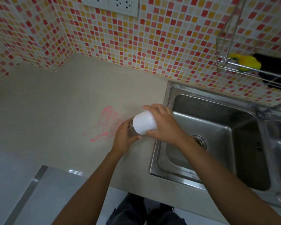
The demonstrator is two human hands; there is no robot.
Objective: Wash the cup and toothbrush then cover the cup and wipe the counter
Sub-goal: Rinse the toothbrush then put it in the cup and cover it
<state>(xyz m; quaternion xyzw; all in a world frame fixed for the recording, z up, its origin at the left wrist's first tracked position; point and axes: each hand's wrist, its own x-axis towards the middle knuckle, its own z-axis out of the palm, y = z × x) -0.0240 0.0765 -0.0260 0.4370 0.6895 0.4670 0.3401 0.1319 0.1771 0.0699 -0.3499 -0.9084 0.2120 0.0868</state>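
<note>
Above the beige counter (58, 111), just left of the sink, both hands meet. My right hand (164, 125) grips a white cylindrical cover (143, 122) from the side, its flat end tilted up towards me. My left hand (124, 140) wraps around a clear cup (132, 128) directly under the cover, and the two pieces touch. Fingers and the cover hide most of the cup. I see no toothbrush. A pink scribbled stain (104, 125) marks the counter just left of my left hand.
A steel double sink (217, 111) fills the right side, with a drain (199, 142) in the near basin and a tap base (263, 113). A wire rack (243, 69) on the tiled wall holds a yellow sponge (245, 62) and a black cloth (272, 69). Sockets (110, 4) sit above.
</note>
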